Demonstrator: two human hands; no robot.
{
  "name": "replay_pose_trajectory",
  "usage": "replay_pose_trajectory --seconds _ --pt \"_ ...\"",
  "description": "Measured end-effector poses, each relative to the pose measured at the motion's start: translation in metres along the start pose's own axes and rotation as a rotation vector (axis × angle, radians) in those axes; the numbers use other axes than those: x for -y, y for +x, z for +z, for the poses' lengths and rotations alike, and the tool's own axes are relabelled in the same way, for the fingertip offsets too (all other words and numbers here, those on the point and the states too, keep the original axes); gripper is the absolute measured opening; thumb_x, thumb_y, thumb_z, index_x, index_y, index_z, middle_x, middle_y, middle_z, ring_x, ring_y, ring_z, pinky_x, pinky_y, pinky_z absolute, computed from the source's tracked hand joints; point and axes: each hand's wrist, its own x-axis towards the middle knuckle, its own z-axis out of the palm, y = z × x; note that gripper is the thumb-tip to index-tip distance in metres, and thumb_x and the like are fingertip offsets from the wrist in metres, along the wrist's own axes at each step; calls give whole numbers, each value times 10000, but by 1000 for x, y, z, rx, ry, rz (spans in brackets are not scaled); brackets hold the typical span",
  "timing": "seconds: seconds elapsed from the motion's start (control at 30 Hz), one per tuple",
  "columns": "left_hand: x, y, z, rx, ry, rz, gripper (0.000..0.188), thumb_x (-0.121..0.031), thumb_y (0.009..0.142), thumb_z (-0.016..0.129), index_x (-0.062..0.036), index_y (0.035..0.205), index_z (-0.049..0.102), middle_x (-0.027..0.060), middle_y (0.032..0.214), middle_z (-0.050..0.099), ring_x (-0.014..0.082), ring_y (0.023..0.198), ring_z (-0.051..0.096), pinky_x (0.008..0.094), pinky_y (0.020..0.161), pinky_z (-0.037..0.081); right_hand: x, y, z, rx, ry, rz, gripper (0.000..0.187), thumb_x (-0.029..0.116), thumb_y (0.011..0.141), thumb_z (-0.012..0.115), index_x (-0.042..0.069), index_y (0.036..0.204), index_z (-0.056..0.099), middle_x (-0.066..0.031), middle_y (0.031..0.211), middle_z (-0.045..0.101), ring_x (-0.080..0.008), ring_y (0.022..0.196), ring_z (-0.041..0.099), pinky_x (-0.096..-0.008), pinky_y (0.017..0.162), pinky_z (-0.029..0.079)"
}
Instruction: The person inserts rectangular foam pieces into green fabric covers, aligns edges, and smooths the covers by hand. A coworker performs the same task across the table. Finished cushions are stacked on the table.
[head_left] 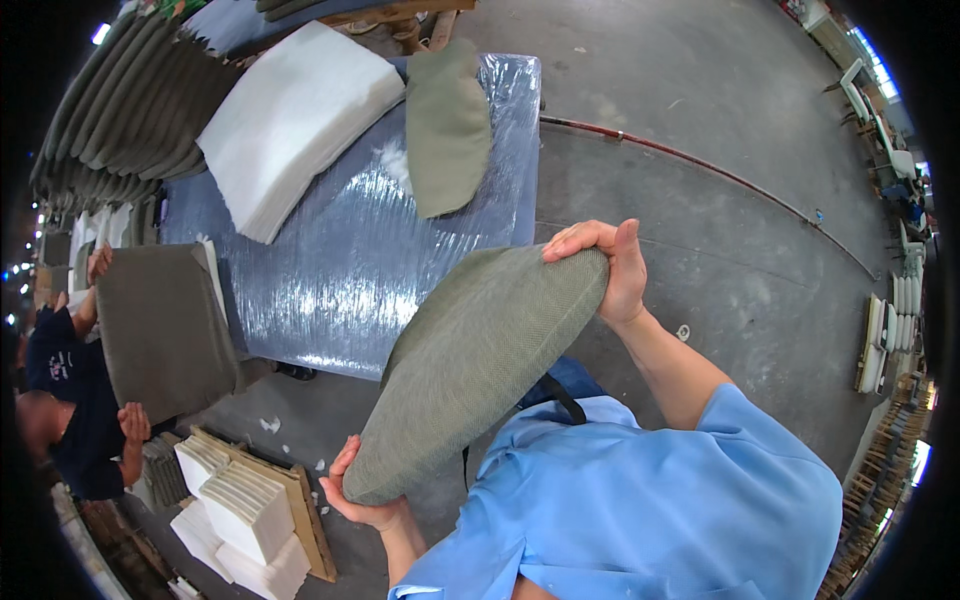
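A grey-green cushion is held up in front of my body, tilted, its right end higher than its left. My left hand cups the lower left end, with the fingers partly behind the fabric. At the upper right end my right hand grips the edge, fingers over the top and thumb up. Beyond the cushion stands a table wrapped in shiny plastic over blue. On it lie a flat grey-green fabric cover and a thick stack of white wadding sheets.
At far left, a co-worker in dark clothing holds another grey-green cushion. Dark cushions are stacked behind. White foam blocks sit by a wooden board at lower left. A red hose or pipe crosses the floor to the right.
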Motion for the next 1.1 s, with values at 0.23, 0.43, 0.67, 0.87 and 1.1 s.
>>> replay_pose_trajectory --seconds 0.23,0.43,0.67,0.87,1.1 --pt "10 18 0 -35 -56 -15 632 -409 1041 268 8 934 729 214 1020 751 341 1081 680 521 1131 423 -30 8 -8 -64 151 118 828 672 1068 265 -19 912 694 -187 913 741 -281 899 713 -419 866 576" --pt "32 36 -6 -23 -117 7 628 -373 1021 259 13 892 737 215 968 760 334 1028 693 505 1157 401 -76 15 -26 -112 385 331 767 634 1080 288 2 876 673 -188 908 734 -294 885 706 -452 866 582" --pt "70 46 -26 22 -155 -95 638 -364 1041 258 17 885 745 187 953 761 296 1031 682 475 1195 370 -96 14 -20 -209 94 437 679 511 1118 288 40 807 666 -144 856 726 -252 918 677 -457 1071 475" --pt "93 52 -20 -134 -187 -340 627 -376 1061 284 12 901 749 168 971 755 257 1097 637 435 1191 355 -105 13 -4 -282 93 534 555 415 1111 381 57 785 652 -138 828 709 -233 890 663 -448 1131 419" --pt "83 -7 -54 -87 -328 -259 612 -371 1069 309 21 900 747 164 1042 749 273 1110 629 424 1159 375 -56 11 53 -180 -26 430 468 349 1099 435 54 793 631 -135 874 708 -230 878 662 -415 1026 496"
